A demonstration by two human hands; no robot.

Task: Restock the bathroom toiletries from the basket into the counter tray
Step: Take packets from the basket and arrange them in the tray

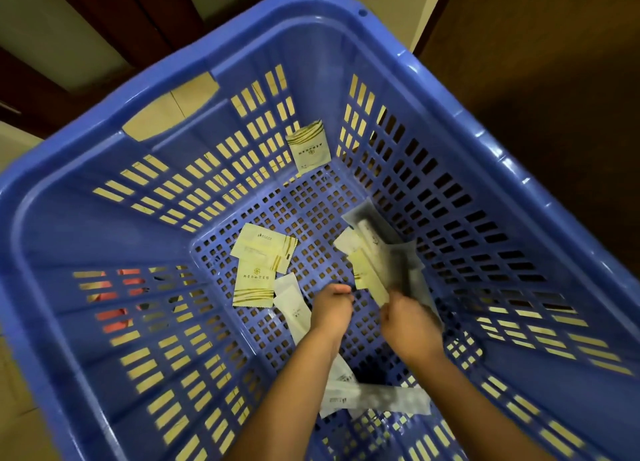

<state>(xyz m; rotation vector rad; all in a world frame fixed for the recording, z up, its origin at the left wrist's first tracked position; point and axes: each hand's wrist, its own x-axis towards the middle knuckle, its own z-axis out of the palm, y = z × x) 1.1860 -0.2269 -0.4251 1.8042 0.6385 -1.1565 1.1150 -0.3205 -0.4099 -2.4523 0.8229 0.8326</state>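
A big blue slotted plastic basket [104,197] fills the view. Both my arms reach down into it. My right hand [408,325] grips a bunch of several long pale toiletry packets [377,252] that fan upward from it. My left hand [332,308] hovers over the basket floor with fingers curled, holding nothing I can see. Two cream sachets with gold stripes [258,270] lie on the floor to its left, beside a white packet [292,308]. Another cream sachet [308,147] leans on the far wall. More white packets [374,396] lie under my forearms. The counter tray is out of view.
The basket stands on a pale tiled floor [20,374]. Dark wooden door frames [114,20] rise beyond its far rim. A dim brown floor area [554,62] lies to the right. Something red [114,316] shows through the slots of the basket's left wall.
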